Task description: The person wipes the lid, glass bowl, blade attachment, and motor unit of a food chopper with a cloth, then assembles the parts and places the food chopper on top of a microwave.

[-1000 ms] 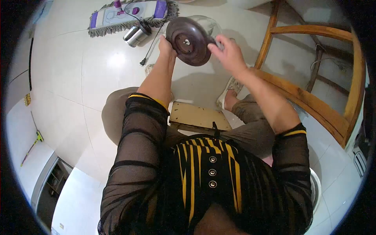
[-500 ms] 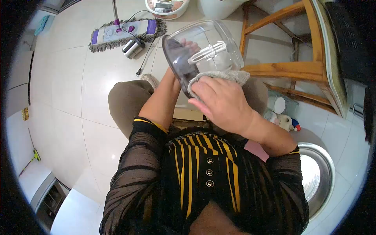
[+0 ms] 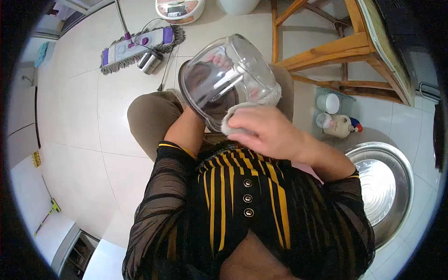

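A clear, deep bowl with a dark rim point(image 3: 252, 58) is held tilted above my lap. My left hand point(image 3: 219, 61) supports it from the far side, its fingers partly visible through the clear wall. A light grey cloth point(image 3: 228, 122) is bunched in my right hand point(image 3: 266, 127), whose fingers are closed on it. The cloth touches the bowl's near lower side. Part of the cloth shows again along the bowl's right edge.
A wooden chair point(image 3: 326, 49) stands at the right. Near it are a clear bin of bottles point(image 3: 322, 93) and a large metal basin point(image 3: 401, 205). A flat mop point(image 3: 140, 42), a metal cup-like appliance with a cord point(image 3: 149, 62) and a rice cooker point(image 3: 179, 10) are ahead.
The bowl has tipped and come lower and to the left, closer to my body. My right hand and the cloth have shifted slightly down along its side. The camera view has shifted too.
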`<action>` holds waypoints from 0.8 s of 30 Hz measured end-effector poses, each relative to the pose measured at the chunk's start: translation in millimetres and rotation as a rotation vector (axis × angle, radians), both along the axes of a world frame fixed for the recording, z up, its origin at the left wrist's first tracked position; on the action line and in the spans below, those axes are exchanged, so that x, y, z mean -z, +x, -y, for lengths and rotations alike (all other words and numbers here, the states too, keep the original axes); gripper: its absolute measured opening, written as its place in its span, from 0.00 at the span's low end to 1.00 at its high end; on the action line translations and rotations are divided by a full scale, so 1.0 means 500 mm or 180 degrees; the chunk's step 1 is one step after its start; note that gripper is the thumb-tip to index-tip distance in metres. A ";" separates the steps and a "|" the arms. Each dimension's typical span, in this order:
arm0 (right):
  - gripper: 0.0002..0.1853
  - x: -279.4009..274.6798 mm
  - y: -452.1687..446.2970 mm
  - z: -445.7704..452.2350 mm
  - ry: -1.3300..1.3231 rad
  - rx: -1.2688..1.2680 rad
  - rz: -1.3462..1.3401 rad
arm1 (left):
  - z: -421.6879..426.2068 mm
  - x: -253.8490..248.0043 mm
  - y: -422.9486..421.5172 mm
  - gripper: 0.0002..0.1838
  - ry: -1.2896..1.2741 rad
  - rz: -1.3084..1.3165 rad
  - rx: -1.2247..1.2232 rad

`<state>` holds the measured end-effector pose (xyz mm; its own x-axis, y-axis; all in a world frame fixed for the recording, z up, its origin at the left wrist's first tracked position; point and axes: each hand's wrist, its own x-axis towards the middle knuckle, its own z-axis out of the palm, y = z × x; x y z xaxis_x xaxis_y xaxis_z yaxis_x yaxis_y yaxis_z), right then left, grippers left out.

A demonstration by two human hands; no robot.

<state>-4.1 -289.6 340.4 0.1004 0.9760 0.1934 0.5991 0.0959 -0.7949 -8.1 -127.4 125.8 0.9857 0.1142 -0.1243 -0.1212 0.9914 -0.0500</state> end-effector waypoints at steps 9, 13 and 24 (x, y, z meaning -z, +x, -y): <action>0.21 -0.162 0.132 0.126 0.1668 0.3768 -0.2181 | 0.009 -0.015 -0.012 0.13 -0.0001 0.0095 0.0148; 0.25 -0.220 0.162 0.154 0.1668 0.1742 -0.3412 | 0.011 -0.022 -0.018 0.13 -0.0020 0.0122 0.0168; 0.20 0.050 0.126 -0.030 0.0418 0.0117 0.0940 | -0.008 -0.015 0.028 0.13 -0.0063 0.0310 0.0059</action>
